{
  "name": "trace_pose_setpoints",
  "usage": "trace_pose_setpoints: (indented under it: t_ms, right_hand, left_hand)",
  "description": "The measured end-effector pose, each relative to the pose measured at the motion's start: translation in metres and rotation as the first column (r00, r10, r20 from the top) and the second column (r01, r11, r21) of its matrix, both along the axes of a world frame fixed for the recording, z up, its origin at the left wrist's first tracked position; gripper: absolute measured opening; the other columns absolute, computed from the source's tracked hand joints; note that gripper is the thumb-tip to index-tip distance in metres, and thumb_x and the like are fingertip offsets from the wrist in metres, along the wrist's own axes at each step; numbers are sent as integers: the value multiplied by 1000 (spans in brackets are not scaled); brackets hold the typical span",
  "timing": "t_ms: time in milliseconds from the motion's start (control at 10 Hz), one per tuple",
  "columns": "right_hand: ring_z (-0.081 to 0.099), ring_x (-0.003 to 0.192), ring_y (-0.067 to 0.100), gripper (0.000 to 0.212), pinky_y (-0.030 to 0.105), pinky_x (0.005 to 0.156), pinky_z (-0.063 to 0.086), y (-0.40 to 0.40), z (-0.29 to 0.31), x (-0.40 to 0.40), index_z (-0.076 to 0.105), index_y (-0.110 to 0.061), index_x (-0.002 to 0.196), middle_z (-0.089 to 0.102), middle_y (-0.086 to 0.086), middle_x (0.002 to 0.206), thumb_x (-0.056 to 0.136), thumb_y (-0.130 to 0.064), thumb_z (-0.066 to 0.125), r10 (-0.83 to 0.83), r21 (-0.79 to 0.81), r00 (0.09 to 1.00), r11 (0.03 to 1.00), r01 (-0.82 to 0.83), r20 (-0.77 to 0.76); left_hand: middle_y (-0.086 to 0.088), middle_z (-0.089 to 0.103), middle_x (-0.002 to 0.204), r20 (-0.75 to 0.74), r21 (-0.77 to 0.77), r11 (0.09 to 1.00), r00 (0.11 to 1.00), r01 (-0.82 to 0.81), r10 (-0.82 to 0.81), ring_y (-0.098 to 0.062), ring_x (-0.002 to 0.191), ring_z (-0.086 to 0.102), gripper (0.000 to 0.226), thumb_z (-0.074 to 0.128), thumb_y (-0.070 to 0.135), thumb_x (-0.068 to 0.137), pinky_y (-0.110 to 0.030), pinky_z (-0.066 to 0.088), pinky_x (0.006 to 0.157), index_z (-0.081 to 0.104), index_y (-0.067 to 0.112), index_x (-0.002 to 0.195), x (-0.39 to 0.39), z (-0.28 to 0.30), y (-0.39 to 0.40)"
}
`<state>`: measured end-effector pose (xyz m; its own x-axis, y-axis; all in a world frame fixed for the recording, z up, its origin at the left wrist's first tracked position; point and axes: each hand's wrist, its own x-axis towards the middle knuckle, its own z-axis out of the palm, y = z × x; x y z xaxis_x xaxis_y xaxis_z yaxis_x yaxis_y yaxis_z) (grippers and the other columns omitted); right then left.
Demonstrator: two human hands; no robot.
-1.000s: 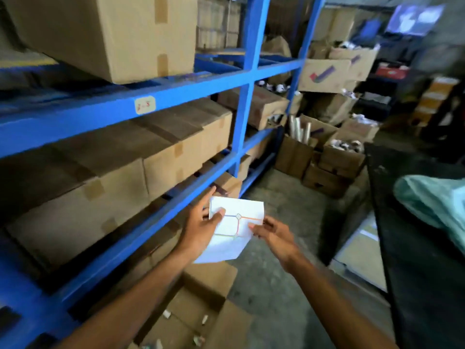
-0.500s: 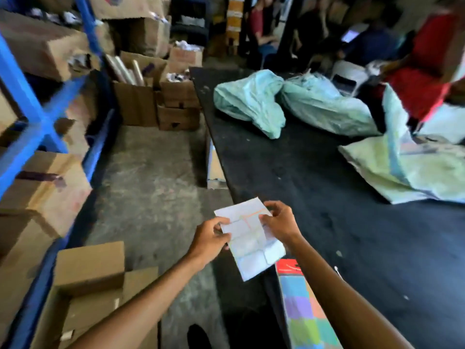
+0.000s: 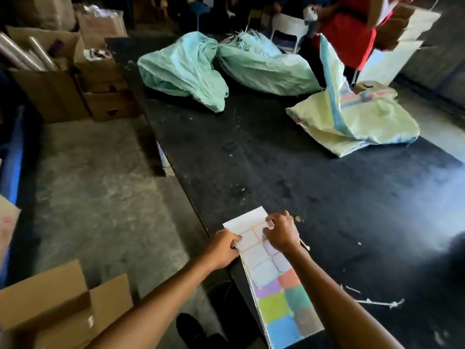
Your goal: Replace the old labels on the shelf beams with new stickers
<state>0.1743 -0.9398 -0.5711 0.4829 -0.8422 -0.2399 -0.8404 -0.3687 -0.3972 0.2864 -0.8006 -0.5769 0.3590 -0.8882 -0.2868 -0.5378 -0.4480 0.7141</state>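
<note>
L hand [image 3: 222, 249] pins sticker sheet [image 3: 254, 250]; R hand [image 3: 281, 231] grip pinches one sticker; no legible txt.

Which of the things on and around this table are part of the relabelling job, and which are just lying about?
In the job:
- sticker sheet, held down by the left hand
- right hand, fingers picking at a sticker near the sheet's top
- coloured pad under the sheet

Lying about:
- two green sacks
- yellow sack
- open cartons on the floor
- string scraps
</note>
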Motion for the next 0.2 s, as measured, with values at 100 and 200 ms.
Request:
trace_pose_setpoints:
  t_ms: [100,200]
  right_hand:
    - [47,115,30,32,38,94,43,3,1,5,63,-15,114,51,10,124,82,-22,62,26,-72,999,997,-28,-38]
    - [46,119,27,33,39,98,42,7,3,23,61,-17,117,52,6,130,84,-22,61,92,-136,993,987,-80,78]
  left_hand:
    - [-18,55,77,1,10,1000,1000,30,-30,-32,86,57,6,60,2,79,-31,38,73,66,1,81,1,2,-6]
    - [-20,66,103,-56,-27,996,995,-88,86,-29,96,62,36,63,5,82,-24,43,84,63,1,118,11,5,-6]
